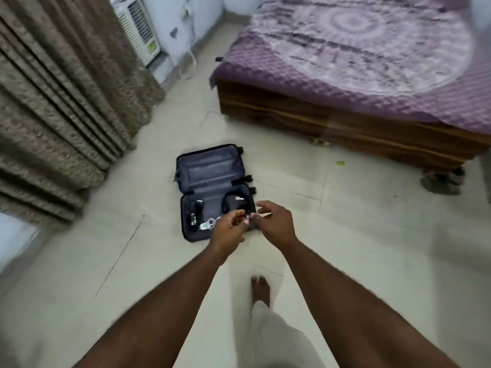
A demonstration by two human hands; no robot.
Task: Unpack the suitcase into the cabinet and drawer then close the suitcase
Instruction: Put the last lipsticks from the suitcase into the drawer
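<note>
A small dark suitcase (212, 168) lies open on the floor, its lid flat toward the curtain. The lower half holds a black coiled cable (231, 201), small black items (194, 211) and a white charger with its cord (207, 224). My left hand (229, 228) and my right hand (276, 224) hover close together above the suitcase's near right corner. Both have curled fingers that meet around a small pale strip (263, 215), which is too blurred to identify. The hands hide that corner of the suitcase.
A brown curtain (61, 110) hangs on the left, with an air cooler (138, 27) behind it. A wooden bed (345, 123) with a purple cover (358, 54) stands at the right. My bare foot (260, 288) stands on the pale tiled floor (372, 221).
</note>
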